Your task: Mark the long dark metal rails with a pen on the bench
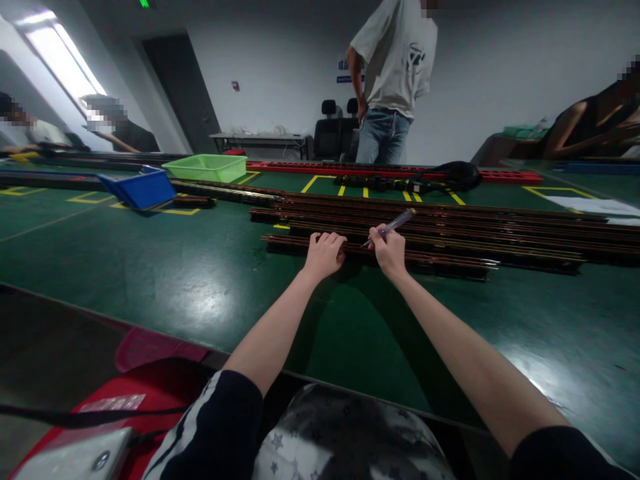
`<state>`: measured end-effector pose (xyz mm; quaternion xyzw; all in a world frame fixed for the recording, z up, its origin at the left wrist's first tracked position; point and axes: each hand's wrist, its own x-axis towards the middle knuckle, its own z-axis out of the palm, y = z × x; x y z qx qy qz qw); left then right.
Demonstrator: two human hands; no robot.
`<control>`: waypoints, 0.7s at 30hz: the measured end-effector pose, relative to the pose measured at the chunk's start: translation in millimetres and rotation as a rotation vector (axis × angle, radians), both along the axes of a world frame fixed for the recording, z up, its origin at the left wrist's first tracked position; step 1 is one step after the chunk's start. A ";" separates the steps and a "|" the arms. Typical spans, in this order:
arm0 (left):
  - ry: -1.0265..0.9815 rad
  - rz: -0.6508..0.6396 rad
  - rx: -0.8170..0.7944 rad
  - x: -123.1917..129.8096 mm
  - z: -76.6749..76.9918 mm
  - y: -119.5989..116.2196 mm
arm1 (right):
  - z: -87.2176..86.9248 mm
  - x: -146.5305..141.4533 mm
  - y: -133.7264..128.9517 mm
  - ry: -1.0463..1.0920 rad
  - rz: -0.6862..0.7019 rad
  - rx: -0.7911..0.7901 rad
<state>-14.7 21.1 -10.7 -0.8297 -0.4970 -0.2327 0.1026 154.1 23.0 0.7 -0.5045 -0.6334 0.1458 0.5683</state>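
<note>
Several long, thin dark strips with copper-coloured edges lie side by side across the green table [150, 267]. My left hand [324, 257] is closed over the nearest strip [430, 261], its fingers curled across the far side and the thumb tucked low. A little to the right, my right hand [389, 252] pinches a clear pen [399, 221]. The pen's tip points down and left, close to that same strip; whether it touches cannot be made out. Behind both hands lie the other strips [450, 230], partly covered by my fingers.
Left of the strips sit a blue bin [140, 188] and a green basket [207, 167]. Black cable [457, 177] lies at the back before a long red rail [510, 176]. White papers [595, 205] are at right. One person [395, 73] stands beyond the table; others sit at both sides.
</note>
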 end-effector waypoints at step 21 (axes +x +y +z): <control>0.011 0.007 -0.010 -0.2 -0.4 0.3 | 0.1 0.1 0.3 -0.022 -0.019 -0.014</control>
